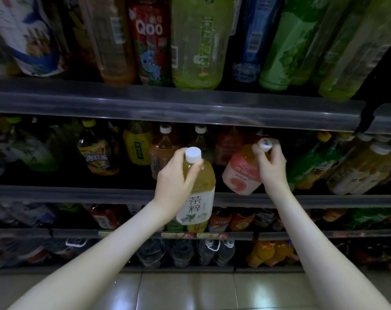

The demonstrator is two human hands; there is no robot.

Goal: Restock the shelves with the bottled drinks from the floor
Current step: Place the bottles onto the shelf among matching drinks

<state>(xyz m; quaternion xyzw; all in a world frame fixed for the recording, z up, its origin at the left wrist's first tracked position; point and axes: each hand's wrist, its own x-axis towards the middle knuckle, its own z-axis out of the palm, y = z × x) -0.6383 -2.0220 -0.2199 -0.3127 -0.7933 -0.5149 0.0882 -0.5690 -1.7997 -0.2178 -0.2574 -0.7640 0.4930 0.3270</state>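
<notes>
at middle shelf front: left hand [176, 175] gripping neck of yellow tea bottle, clear plastic, white cap [197, 198], hanging before grey shelf rail [100, 194]; right hand [271, 166] pinching cap of tilted pink-label orange drink bottle [239, 173] over rail. risk: cap-only pinch slipping, tilted bottle toppling neighbours.
</notes>
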